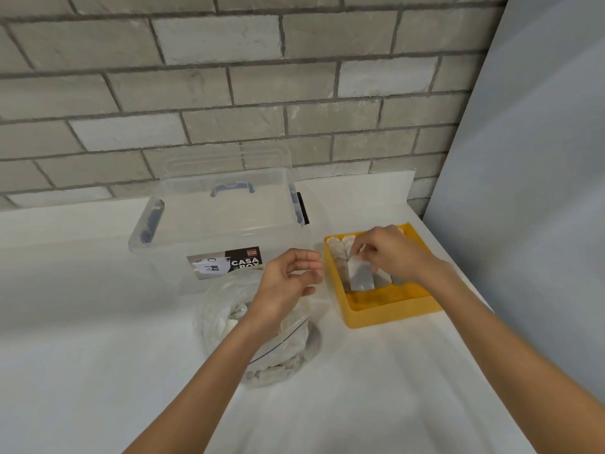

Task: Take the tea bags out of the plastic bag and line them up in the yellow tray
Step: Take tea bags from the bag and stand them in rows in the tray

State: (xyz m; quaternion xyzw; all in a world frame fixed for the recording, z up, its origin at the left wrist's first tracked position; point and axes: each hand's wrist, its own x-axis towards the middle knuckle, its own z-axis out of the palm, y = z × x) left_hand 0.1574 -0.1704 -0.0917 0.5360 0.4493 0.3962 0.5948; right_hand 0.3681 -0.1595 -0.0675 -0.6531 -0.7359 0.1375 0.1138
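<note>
A yellow tray point(393, 311) sits on the white counter at the right, with several tea bags point(339, 252) standing in rows in its far half. My right hand point(393, 250) hovers over the tray and pinches one tea bag point(359, 273) by its top edge, the bag hanging upright among the others. A clear plastic bag point(278, 352) holding more tea bags lies on the counter in the middle. My left hand point(288, 280) floats above the plastic bag, fingers loosely curled, holding nothing.
A clear plastic storage box point(222, 224) with a blue handle and a black label stands behind the plastic bag. A grey brick wall runs along the back, and a pale panel point(523, 158) rises at the right beside the tray.
</note>
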